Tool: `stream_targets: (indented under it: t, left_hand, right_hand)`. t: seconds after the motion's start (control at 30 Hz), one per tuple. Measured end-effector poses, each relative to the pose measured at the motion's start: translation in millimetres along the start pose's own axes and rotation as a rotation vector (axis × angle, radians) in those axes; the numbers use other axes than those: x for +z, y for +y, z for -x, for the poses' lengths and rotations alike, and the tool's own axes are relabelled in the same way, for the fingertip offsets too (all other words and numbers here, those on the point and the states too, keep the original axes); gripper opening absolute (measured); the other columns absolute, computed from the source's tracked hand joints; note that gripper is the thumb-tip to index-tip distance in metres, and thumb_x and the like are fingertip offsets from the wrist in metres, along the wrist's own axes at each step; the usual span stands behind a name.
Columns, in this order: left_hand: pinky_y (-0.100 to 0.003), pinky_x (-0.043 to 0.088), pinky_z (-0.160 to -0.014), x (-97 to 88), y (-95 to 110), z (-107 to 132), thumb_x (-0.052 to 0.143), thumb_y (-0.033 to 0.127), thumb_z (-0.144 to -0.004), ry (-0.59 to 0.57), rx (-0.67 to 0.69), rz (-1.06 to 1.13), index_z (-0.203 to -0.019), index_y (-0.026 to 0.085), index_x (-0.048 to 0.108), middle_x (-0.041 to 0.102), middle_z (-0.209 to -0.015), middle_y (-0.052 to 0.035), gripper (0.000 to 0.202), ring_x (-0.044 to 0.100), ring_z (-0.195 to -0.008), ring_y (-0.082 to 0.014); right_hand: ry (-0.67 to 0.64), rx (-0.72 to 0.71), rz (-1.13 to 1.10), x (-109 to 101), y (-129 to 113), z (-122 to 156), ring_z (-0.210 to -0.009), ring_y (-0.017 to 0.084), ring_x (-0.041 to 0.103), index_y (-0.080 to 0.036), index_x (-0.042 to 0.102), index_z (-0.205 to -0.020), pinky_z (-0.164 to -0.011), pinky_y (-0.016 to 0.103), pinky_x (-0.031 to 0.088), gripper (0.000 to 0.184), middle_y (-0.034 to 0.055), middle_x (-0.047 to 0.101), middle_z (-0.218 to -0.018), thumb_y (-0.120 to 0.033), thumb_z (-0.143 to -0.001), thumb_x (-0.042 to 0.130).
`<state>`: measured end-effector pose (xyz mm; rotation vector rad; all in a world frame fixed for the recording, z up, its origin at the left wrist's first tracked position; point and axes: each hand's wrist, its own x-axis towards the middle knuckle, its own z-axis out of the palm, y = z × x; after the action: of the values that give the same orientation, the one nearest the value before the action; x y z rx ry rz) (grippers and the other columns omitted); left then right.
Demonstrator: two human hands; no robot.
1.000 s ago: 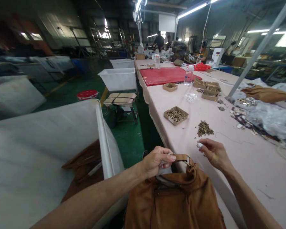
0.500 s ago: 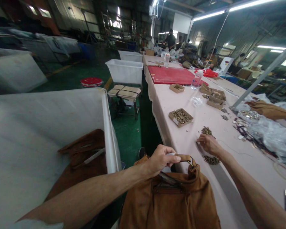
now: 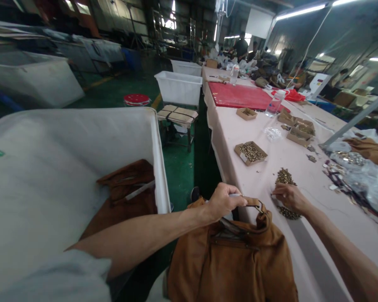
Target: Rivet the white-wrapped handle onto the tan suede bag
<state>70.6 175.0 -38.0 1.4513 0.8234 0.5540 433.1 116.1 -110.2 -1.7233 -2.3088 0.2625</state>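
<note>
A tan suede bag hangs below me at the table's near edge. My left hand is closed on the bag's strap tab with its metal ring, holding it up. My right hand rests on the pink table, fingers curled down into a loose pile of small brass fittings. Whether those fingers hold a piece is hidden.
A big white bin on my left holds another brown bag. Cardboard boxes of fittings, a water bottle, a red mat and plastic-wrapped hardware lie along the table. People work at the far end.
My right hand has gone from hovering beside the strap to the fittings pile on the table. My left hand keeps its hold on the strap. The view has swung left.
</note>
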Motion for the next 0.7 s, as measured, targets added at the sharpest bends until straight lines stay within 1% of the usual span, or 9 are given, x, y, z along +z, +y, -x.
stream_targets:
  t: [0.1, 0.2, 0.3, 0.4, 0.47, 0.53, 0.6, 0.63, 0.7]
  left_hand:
    - [-0.024, 0.025, -0.050, -0.8, -3, 2, 0.078, 0.038, -0.068, -0.018, 0.021, 0.032, -0.071, 0.012, 0.072, 0.054, -0.056, 0.0025, 0.027, 0.042, -0.054, -0.0099]
    - [-0.025, 0.025, -0.049, -0.5, -7, 3, 0.080, 0.040, -0.067, -0.011, 0.021, 0.050, -0.072, 0.012, 0.072, 0.054, -0.057, 0.0025, 0.030, 0.042, -0.054, -0.0102]
    - [-0.024, 0.027, -0.051, 0.2, -8, 3, 0.080, 0.041, -0.067, 0.003, 0.036, 0.024, -0.074, 0.012, 0.073, 0.055, -0.060, 0.0023, 0.031, 0.044, -0.057, -0.0106]
    - [-0.024, 0.029, -0.052, -0.1, -8, 4, 0.079, 0.043, -0.070, 0.017, 0.055, -0.040, -0.077, 0.011, 0.074, 0.056, -0.062, 0.0021, 0.033, 0.045, -0.059, -0.0111]
    - [-0.024, 0.030, -0.053, -0.6, -8, 4, 0.078, 0.043, -0.072, 0.014, 0.087, -0.094, -0.079, 0.011, 0.075, 0.057, -0.064, 0.0018, 0.032, 0.047, -0.062, -0.0116]
    - [-0.024, 0.031, -0.055, -0.6, -8, 5, 0.076, 0.043, -0.074, 0.008, 0.126, -0.128, -0.079, 0.011, 0.075, 0.058, -0.066, 0.0017, 0.032, 0.049, -0.063, -0.0118]
    - [-0.023, 0.030, -0.055, 0.2, -7, 5, 0.076, 0.043, -0.074, 0.013, 0.149, -0.147, -0.079, 0.011, 0.075, 0.057, -0.066, 0.0021, 0.032, 0.048, -0.063, -0.0112]
    - [-0.023, 0.030, -0.054, 0.7, -6, 4, 0.076, 0.042, -0.073, 0.017, 0.150, -0.152, -0.079, 0.011, 0.074, 0.057, -0.065, 0.0023, 0.032, 0.047, -0.062, -0.0109]
    - [-0.023, 0.030, -0.053, 1.5, -5, 4, 0.076, 0.041, -0.074, 0.015, 0.148, -0.152, -0.079, 0.012, 0.073, 0.057, -0.065, 0.0023, 0.030, 0.046, -0.062, -0.0106]
  right_hand:
    - [0.018, 0.003, -0.009, 3, -4, 2, -0.070, 0.020, 0.062, -0.019, 0.074, -0.080, -0.064, 0.029, 0.043, 0.020, 0.0087, 0.067, -0.079, -0.027, -0.089, 0.057]
    - [0.048, 0.027, 0.009, 13, -6, 4, -0.074, 0.023, 0.064, -0.018, 0.073, -0.087, -0.066, 0.032, 0.044, 0.023, 0.0110, 0.068, -0.084, -0.028, -0.092, 0.053]
    - [0.095, 0.081, 0.045, 21, -11, 7, -0.072, 0.024, 0.062, -0.018, 0.067, -0.085, -0.065, 0.033, 0.044, 0.021, 0.0113, 0.066, -0.080, -0.030, -0.092, 0.051]
    - [0.151, 0.141, 0.071, 14, -29, 10, -0.067, 0.023, 0.059, -0.020, 0.061, -0.085, -0.062, 0.033, 0.042, 0.018, 0.0091, 0.064, -0.076, -0.033, -0.093, 0.053]
    - [0.218, 0.171, 0.044, -3, -57, 9, -0.066, 0.022, 0.058, -0.020, 0.059, -0.090, -0.062, 0.032, 0.043, 0.017, 0.0066, 0.063, -0.076, -0.034, -0.095, 0.052]
    - [0.325, 0.173, -0.044, -26, -99, 8, -0.068, 0.020, 0.060, -0.022, 0.059, -0.094, -0.063, 0.031, 0.045, 0.014, 0.0042, 0.063, -0.079, -0.035, -0.097, 0.053]
    - [0.391, 0.108, -0.127, -47, -147, 5, -0.071, 0.019, 0.061, -0.023, 0.059, -0.096, -0.064, 0.029, 0.046, 0.008, 0.0029, 0.063, -0.085, -0.031, -0.096, 0.055]
    - [0.396, 0.050, -0.144, -53, -170, 4, -0.070, 0.018, 0.060, -0.024, 0.057, -0.096, -0.065, 0.029, 0.046, 0.005, 0.0022, 0.062, -0.084, -0.028, -0.096, 0.055]
    - [0.381, -0.039, -0.145, -55, -205, 1, -0.065, 0.017, 0.056, -0.024, 0.054, -0.099, -0.062, 0.029, 0.044, 0.003, 0.0008, 0.057, -0.082, -0.024, -0.095, 0.053]
